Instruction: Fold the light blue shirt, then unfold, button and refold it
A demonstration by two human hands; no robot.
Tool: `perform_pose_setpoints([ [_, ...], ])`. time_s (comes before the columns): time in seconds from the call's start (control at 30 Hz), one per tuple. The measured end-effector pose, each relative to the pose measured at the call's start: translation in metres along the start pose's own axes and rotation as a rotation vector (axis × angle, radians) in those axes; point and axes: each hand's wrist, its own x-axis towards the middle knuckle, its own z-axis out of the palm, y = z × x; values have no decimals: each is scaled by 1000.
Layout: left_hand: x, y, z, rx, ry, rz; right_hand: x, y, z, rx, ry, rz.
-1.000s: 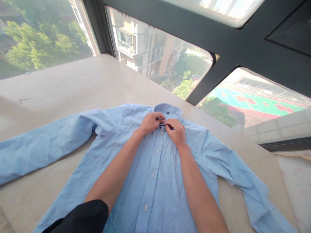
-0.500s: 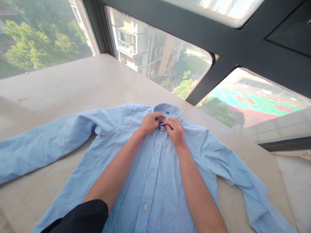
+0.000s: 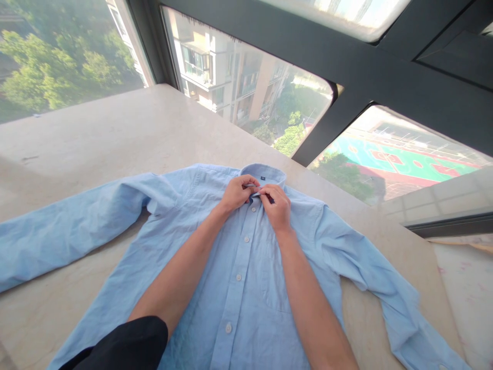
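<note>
A light blue button-up shirt lies face up with its sleeves spread to both sides. At its collar, my left hand is closed on the fabric of the neck opening. My right hand pinches the facing edge close beside it, the fingertips of both hands almost touching. A bit of the front edge lifts between them; the top button itself is hidden by my fingers. Below, several white buttons, one of them a lower button, run fastened down the placket.
The shirt rests on a beige stone ledge. Windows with a dark grey frame border its far side. A pale patterned cloth or sheet lies at the right edge.
The view has shifted slightly. Both hands stay at the collar, with only small finger movements on the fabric.
</note>
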Motion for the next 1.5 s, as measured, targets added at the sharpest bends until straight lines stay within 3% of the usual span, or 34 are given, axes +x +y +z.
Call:
perform_pose_setpoints([
  [0.3,-1,3,-3,23,-40,-1,-5,1,0,-61,-41,283],
  [0.7,-4,6,-6,-66,-114,-20,-6,3,4,-93,-27,120],
  [0.87,-5,5,-7,43,-129,31,-6,3,3,-109,-38,114],
  [1.1,-9,0,-4,360,-76,138,-5,6,4,-122,-121,126],
  [1.5,-8,-1,-4,397,-66,206,-5,7,7,-185,-161,130],
])
